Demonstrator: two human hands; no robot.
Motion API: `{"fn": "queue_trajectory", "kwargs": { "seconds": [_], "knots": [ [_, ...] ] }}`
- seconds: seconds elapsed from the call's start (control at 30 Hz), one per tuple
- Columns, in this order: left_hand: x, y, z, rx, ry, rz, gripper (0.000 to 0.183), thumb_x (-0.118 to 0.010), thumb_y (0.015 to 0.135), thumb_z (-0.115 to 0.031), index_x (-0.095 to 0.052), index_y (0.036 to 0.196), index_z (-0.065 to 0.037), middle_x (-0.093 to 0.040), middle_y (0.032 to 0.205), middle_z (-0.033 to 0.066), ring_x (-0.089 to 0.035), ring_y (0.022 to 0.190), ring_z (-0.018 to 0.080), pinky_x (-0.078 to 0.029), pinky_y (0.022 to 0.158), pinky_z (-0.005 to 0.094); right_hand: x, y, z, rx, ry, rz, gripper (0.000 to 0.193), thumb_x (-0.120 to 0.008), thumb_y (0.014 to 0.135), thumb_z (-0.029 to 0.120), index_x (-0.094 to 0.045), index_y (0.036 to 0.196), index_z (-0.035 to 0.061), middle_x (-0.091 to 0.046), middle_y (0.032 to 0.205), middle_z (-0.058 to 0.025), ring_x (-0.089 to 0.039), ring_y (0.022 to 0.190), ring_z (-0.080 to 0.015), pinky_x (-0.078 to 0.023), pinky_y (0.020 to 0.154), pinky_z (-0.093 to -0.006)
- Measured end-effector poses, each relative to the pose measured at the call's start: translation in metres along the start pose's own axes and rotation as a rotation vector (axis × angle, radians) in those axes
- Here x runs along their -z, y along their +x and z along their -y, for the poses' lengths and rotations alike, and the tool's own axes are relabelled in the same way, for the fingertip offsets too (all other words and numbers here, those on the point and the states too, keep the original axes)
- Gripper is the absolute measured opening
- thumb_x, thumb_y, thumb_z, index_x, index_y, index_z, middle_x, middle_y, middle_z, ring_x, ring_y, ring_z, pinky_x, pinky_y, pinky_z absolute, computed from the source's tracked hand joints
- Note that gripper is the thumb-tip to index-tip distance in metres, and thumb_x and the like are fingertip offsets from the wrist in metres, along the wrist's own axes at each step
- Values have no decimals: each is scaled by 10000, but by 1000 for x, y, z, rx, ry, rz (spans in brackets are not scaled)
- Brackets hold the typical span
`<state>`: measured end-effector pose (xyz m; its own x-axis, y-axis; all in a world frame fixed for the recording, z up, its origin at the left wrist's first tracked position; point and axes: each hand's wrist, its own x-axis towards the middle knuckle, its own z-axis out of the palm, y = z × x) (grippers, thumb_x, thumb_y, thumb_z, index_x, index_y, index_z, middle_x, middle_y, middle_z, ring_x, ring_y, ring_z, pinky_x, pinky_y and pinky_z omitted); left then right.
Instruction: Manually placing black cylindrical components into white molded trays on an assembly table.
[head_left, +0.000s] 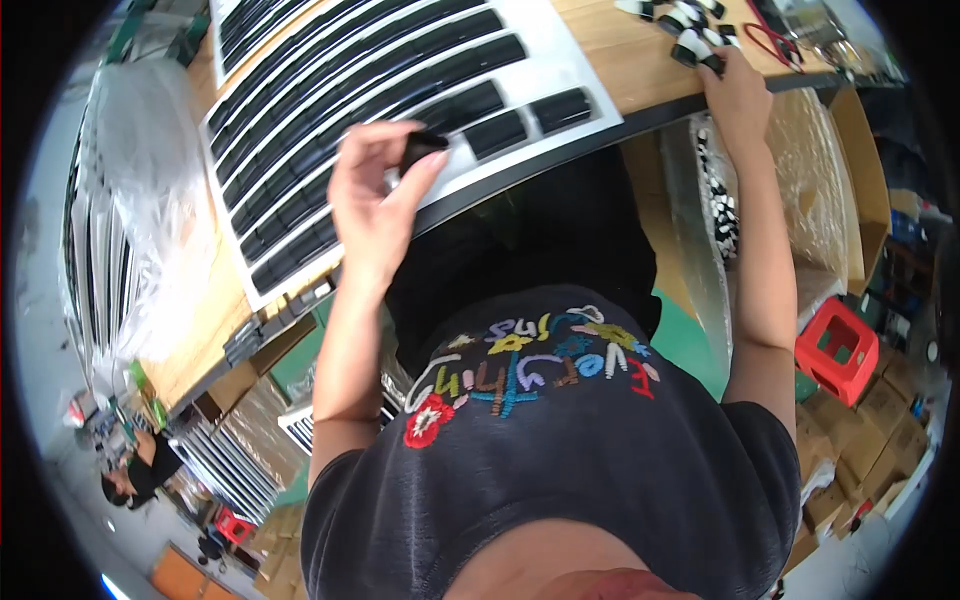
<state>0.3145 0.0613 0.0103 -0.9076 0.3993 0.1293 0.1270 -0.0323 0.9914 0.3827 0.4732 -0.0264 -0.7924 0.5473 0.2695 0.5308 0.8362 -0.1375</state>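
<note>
My left hand (pixel 375 195) is closed in a pinch around a small dark curved piece (pixel 424 150), which looks like a black label. It is raised over the near edge of a white sheet (pixel 612 108) that carries rows of glossy black labels (pixel 290 130). Two separate black labels (pixel 562 109) lie near the sheet's right corner. Farther right, my right hand (pixel 738 95) reaches to a loose pile of small black-and-white cylinders (pixel 688 22). Its fingers are closed around one cylinder (pixel 712 62) at the near side of the pile.
The wooden table (pixel 655 85) has a dark front edge. Scissors with red handles (pixel 770 42) lie beyond the pile. A plastic-lined carton (pixel 815 190) stands below on the right, near a red stool (pixel 838 350). Plastic-wrapped sheets (pixel 130 220) are at the left; another person (pixel 145 465) is in the background.
</note>
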Motion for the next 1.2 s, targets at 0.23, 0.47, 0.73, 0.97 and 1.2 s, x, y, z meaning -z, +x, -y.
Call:
{"fn": "queue_trajectory", "kwargs": {
  "seconds": [0.23, 0.47, 0.73, 0.97, 1.2],
  "knots": [
    [-41, 1, 7, 176, -495, 87, 314, -699, 916, -97, -612, 1203, -4, -672, 881, 53, -617, 753, 81, -496, 704, 200, 81, -74, 127, 87, 1038, 136, 250, -633, 954, 88, -618, 1196, 27, -652, 1020, -32, -610, 929, -95, -502, 814, -248],
    [-36, -8, 7, 145, -423, 145, 297, -695, 921, -94, -589, 1182, -4, -664, 883, 44, -608, 749, 64, -470, 650, 184, 102, -103, 168, 116, 1245, 498, 242, -699, 880, -10, -631, 1111, 8, -660, 965, -25, -615, 887, -67, -501, 803, -199],
    [-28, -30, 0, 220, -572, 225, 217, -592, 990, -124, -502, 1158, -21, -608, 846, 45, -549, 721, 80, -448, 657, 216, 98, -103, 188, 357, 1084, 605, 205, -651, 932, 108, -658, 1119, 24, -686, 982, -35, -620, 837, -73, -479, 769, -222],
    [-30, -47, -17, 358, -657, 336, 229, -527, 1010, -92, -459, 1204, 8, -550, 947, 79, -500, 738, 127, -399, 651, 234, 77, -93, 224, -103, 1602, 998, 318, -542, 1021, 287, -644, 1070, -10, -644, 908, -124, -621, 860, -186, -480, 823, -337],
    [-22, -67, -31, 253, -440, 420, 199, -530, 987, -40, -456, 1167, 1, -506, 1069, 53, -469, 770, 101, -419, 707, 228, 81, -128, 235, 28, 1580, 1043, 650, -327, 1051, 473, -704, 966, -50, -685, 733, -118, -633, 717, -160, -488, 763, -260]
  ]
}}
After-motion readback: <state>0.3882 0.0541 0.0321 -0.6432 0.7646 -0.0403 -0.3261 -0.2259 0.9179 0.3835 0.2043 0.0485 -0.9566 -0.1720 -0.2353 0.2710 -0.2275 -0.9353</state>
